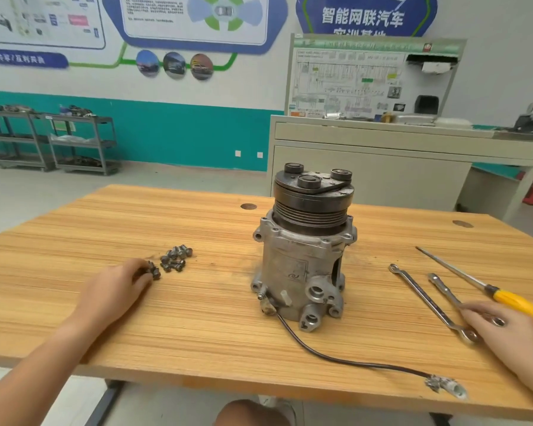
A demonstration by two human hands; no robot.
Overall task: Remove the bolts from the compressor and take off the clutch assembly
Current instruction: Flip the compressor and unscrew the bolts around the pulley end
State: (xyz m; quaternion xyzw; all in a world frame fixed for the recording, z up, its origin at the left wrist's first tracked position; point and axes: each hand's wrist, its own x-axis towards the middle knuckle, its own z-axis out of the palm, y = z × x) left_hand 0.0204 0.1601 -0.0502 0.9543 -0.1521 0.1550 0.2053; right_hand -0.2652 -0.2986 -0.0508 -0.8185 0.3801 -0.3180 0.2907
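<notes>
The grey aluminium compressor (302,272) stands upright in the middle of the wooden table (197,318), with the black clutch assembly (313,195) on top of it. Several loose bolts (174,259) lie in a small heap to its left. My left hand (117,287) lies at the heap's left edge, its fingertips touching a bolt (154,271) there. Two wrenches (434,302) lie to the right of the compressor. My right hand (505,330) rests flat over their near ends, fingers straight.
A yellow-handled screwdriver (486,287) lies beyond the wrenches at the right edge. A black cable (336,358) runs from the compressor's base to a connector (446,385) near the front edge. A grey cabinet (382,167) stands behind the table.
</notes>
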